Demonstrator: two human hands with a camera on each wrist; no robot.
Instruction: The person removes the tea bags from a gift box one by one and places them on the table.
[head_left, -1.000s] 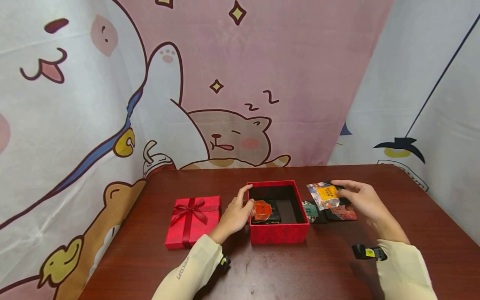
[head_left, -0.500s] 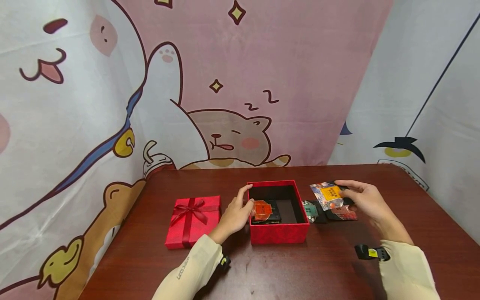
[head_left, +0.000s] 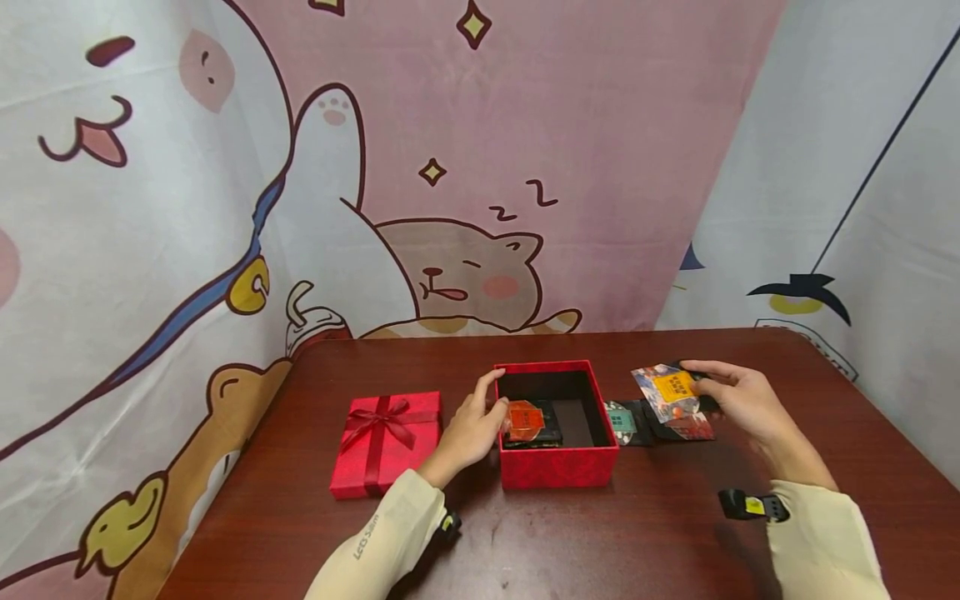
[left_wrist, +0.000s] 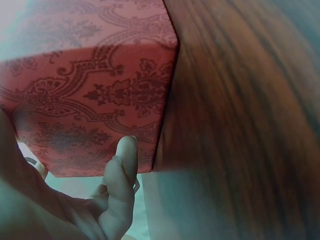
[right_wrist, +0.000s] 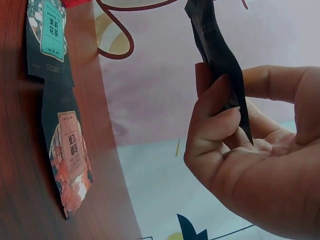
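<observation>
My right hand (head_left: 738, 404) pinches a tea packet (head_left: 667, 392) with a yellow label, held above the table to the right of the box. In the right wrist view this packet (right_wrist: 215, 50) shows its dark edge between thumb and fingers. Below it lie two black tea packets, one with a green label (right_wrist: 50, 30) and one with a pink label and red flower print (right_wrist: 72, 160). My left hand (head_left: 468, 429) grips the left wall of the open red gift box (head_left: 558, 468), thumb at the rim. Inside lies a tea packet with an orange label (head_left: 525, 421).
A red lid (head_left: 386, 442) tied with a dark red ribbon bow lies left of the box, close to the left forearm. The brown wooden table (head_left: 562, 542) ends at a cartoon-printed cloth (head_left: 600, 167) behind.
My right hand has moved slightly to the right with the yellow-labelled tea packet, over the packets on the table. The left hand and the box have stayed in place.
</observation>
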